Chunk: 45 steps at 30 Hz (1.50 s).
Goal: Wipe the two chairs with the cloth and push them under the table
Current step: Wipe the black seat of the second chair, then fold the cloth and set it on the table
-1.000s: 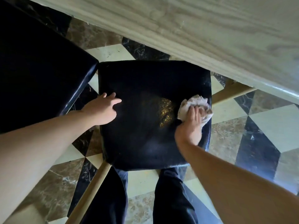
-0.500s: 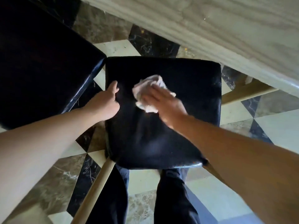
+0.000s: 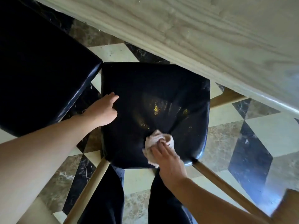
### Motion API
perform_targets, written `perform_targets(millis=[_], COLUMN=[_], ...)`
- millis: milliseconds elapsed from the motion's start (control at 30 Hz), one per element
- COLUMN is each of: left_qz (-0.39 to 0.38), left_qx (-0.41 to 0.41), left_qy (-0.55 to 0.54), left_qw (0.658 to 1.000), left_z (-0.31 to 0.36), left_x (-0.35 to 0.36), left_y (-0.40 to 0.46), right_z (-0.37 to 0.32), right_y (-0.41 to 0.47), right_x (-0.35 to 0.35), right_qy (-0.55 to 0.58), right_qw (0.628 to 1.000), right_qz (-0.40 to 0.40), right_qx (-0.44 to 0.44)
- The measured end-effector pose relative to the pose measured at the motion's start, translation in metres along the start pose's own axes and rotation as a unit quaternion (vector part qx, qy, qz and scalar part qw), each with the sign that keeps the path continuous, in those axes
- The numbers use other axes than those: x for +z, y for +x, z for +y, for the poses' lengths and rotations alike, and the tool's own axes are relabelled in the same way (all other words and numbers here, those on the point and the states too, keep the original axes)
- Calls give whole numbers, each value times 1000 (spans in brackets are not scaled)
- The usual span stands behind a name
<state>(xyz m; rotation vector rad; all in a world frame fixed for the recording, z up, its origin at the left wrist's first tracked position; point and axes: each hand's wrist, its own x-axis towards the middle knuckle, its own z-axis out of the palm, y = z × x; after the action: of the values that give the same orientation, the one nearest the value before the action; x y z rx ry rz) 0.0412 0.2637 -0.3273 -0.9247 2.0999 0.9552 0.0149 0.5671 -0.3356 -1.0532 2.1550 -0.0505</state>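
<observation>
Near chair: its black padded seat [image 3: 145, 94] sits straight below me, squarish, with no clear long axis; the far edge faces the table and lies just short of it.
Table: the pale wood-grain top [image 3: 210, 38] runs slantwise across the upper right, and its near edge overhangs the seat's far right corner.
Second chair: another black seat [image 3: 40, 70] lies to the left, its right corner touching or almost touching the near seat's far left corner; I cannot tell which.
Cloth: the crumpled white cloth [image 3: 155, 139] is pressed onto the near seat close to the front edge, right of centre.
My right hand: [image 3: 168, 157] bears down flat on the cloth, fingers spread over it, not closed round it.
My left hand: [image 3: 103, 110] rests loose on the seat's left edge, thumb on top, gripping nothing that I can see.
Open room: bare patterned marble floor [image 3: 242, 139] lies to the right of the seat; a narrow wedge of floor separates the two seats.
Legs: pale wooden chair legs [image 3: 90, 188] splay from the front corners, my dark trousers between them.
</observation>
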Motion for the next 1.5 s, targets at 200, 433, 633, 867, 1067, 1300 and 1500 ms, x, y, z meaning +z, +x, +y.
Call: perform_targets(millis=[200, 433, 633, 867, 1067, 1300, 1500], left_qz=[-57, -107, -89, -112, -47, 28, -22], left_qx=[-50, 52, 83, 184, 178, 190, 195], left_qy=[-16, -6, -7, -46, -77, -127, -225], left_qw=[997, 993, 993, 976, 980, 973, 954], left_z=[1, 36, 35, 28, 20, 9, 9], left_x=[8, -1, -21, -31, -42, -78, -140], left_y=[-29, -74, -90, -123, -138, -174, -216], right_z=[-9, -25, -45, -79, -103, -136, -175], right_y=[-19, 14, 27, 14, 0, -11, -31], right_x=[-29, -90, -124, -159, -196, -226, -273], right_qy=[-18, 71, 304, 469, 477, 287, 374], right_qw=[966, 958, 917, 843, 832, 950, 927], right_qz=[-257, -271, -225, -225, -280, -109, -25], right_qx=[26, 50, 125, 136, 47, 52, 27])
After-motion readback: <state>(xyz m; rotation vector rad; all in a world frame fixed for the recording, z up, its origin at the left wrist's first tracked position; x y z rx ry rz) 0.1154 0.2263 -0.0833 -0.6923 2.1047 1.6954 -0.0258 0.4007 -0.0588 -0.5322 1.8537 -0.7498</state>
